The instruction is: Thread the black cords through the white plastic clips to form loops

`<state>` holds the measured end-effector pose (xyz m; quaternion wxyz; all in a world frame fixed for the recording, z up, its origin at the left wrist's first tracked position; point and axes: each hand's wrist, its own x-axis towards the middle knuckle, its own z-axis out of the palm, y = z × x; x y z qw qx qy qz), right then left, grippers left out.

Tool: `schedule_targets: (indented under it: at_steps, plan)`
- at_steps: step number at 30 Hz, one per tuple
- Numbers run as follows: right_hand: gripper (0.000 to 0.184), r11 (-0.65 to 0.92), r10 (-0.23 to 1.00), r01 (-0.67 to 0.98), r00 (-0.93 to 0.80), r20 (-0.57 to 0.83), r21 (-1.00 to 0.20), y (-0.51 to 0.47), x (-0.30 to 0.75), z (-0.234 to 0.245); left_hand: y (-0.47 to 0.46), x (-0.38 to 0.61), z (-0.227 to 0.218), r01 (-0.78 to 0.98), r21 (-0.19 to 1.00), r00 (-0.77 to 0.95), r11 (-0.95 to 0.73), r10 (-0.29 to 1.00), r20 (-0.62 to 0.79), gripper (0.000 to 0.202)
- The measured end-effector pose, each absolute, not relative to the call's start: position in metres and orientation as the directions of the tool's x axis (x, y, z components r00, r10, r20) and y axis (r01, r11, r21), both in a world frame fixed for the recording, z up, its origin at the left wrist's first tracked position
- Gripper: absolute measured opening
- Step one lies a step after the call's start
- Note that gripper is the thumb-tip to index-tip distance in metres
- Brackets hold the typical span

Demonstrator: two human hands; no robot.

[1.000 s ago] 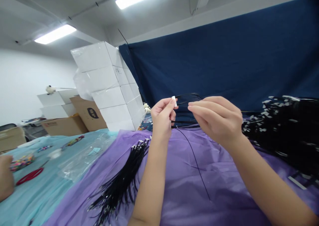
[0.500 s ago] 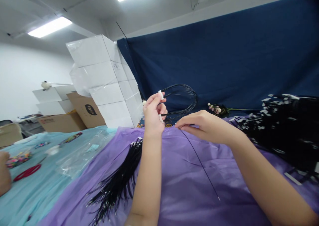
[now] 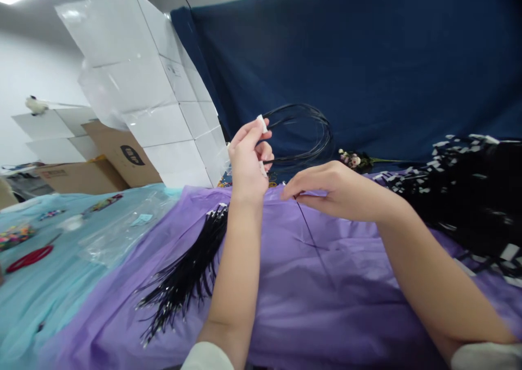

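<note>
My left hand (image 3: 249,155) is raised near the middle, its fingers closed around a looped bundle of thin black cords (image 3: 324,133). A white tag (image 3: 261,123) sticks out at its fingertips, and another white piece shows by the palm. To the right and slightly lower, my right hand (image 3: 332,190) pinches one black cord (image 3: 306,223) between thumb and fingers. That cord hangs down over the purple cloth, its lower end blurred. Beside my left forearm, a bunch of black cords (image 3: 191,266) with white tops and metallic tips lies on the cloth.
Purple cloth (image 3: 302,315) covers the table, with light blue cloth (image 3: 77,299) at left. A big pile of black cords with white tags (image 3: 477,196) lies at right. White boxes (image 3: 167,152) are stacked behind. A plastic bag (image 3: 118,231) and red cord coil (image 3: 30,258) lie left.
The view has tilted down and shifted slightly. The single cord in my right hand has swung, its lower end now blurred. Another person's hand at the left edge has almost left the view.
</note>
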<state>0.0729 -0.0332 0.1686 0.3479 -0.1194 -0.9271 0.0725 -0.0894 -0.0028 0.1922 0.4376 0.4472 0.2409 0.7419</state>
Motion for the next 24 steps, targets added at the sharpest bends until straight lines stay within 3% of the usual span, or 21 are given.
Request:
schedule_targets:
  at_steps: [3,7,13,16,24]
  plan:
    - [0.035,0.955,0.295,0.232,-0.763,0.576,-0.182,-0.026,0.071,0.162,0.003,-0.09,0.186,-0.415,0.753,-0.205,-0.511,0.858,0.47,0.021]
    - [0.033,0.954,0.277,0.286,-0.732,0.622,-0.089,-0.015,0.07,0.153,0.01,-0.091,0.177,-0.381,0.75,-0.181,-0.54,0.839,0.512,0.034]
    - [0.011,0.936,0.281,0.35,-0.674,0.684,-0.04,-0.01,0.078,0.151,0.019,-0.098,0.166,-0.326,0.747,-0.159,-0.579,0.813,0.561,0.045]
    - [0.007,0.929,0.315,0.361,-0.642,0.699,-0.087,-0.014,0.081,0.152,0.021,-0.101,0.163,-0.29,0.743,-0.137,-0.603,0.795,0.591,0.049]
    - [0.025,0.902,0.416,0.313,-0.445,0.793,-0.297,-0.017,0.095,0.151,0.02,-0.095,0.168,-0.293,0.774,-0.142,-0.561,0.826,0.545,0.037]
